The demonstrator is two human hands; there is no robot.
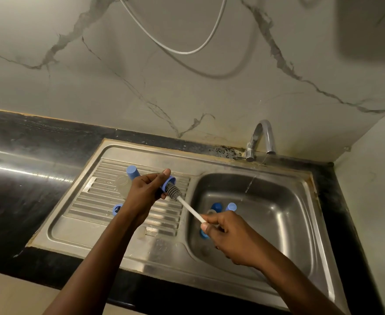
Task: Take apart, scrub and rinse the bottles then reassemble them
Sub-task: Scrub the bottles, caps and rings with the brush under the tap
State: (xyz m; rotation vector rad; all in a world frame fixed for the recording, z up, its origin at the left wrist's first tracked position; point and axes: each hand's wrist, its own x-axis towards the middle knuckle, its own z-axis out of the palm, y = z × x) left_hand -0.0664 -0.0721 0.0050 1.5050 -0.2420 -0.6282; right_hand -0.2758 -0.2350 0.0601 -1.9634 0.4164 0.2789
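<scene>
Item: blue bottle collar [170,181]. Light, rigid plastic, likely slick when wet; best gripped by its outer wall.
Location: over the drainboard [89,210], left hand [145,189] fingers clamped round it.
Brush [173,191]: bristles in the collar; right hand [229,235] fingers pinch the handle.
Clear bottle body [123,186], apparently, behind.
Further blue parts [216,206]: in the basin [277,214].

Blue caps [231,206] crowd basin [277,223] left; right open.
</scene>
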